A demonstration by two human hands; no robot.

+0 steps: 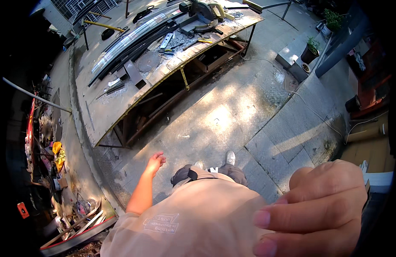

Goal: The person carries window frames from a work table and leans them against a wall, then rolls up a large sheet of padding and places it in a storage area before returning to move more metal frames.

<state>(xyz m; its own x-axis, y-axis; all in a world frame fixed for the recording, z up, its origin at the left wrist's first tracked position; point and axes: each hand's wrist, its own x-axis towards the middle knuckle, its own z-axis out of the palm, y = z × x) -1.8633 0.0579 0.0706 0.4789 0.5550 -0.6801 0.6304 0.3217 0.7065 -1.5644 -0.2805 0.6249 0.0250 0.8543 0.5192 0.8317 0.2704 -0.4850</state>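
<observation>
My left hand (155, 162) hangs in the air at my left side, below the near edge of the workbench. Its fingers are loosely bent and a little apart, with nothing seen in them. Very large and close at the lower right is my right hand (324, 205). The fingers there are curled inward and pressed together, nails toward my chest; whatever they hold, if anything, is hidden. Both hands are apart from the workbench (108, 112), a long wooden-topped table. On it stand a miter saw (200, 19), dark metal bars (129, 58) and yellow-handled pliers (204, 40).
A yellow tape measure strip (184, 79) hangs over the bench's edge. Potted plants (309, 51) and stone blocks (291, 64) stand at the right. A pale cable (309, 105) crosses the paving. Scrap wood and clutter (84, 218) line the left side, near a yellow bag (58, 155).
</observation>
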